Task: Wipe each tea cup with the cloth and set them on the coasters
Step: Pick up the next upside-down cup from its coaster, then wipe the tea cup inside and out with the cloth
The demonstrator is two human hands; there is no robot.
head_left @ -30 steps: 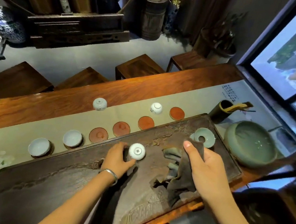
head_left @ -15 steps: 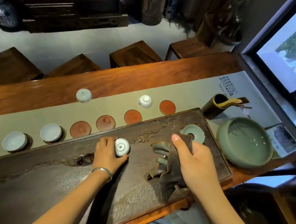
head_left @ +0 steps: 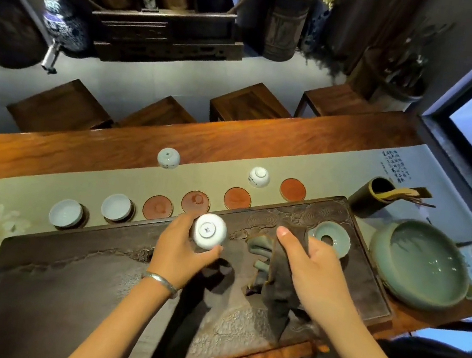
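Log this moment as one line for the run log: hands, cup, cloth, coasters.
left hand: grips inverted tea cup above tea tray | right hand: holds cloth | coasters: two hold cups, four bare | wipe: not yet begun

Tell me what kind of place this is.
Probably a tea room or tea house. A carved dark tea tray sits on a long wooden table, with small tea cups on red coasters and a celadon wash bowl.
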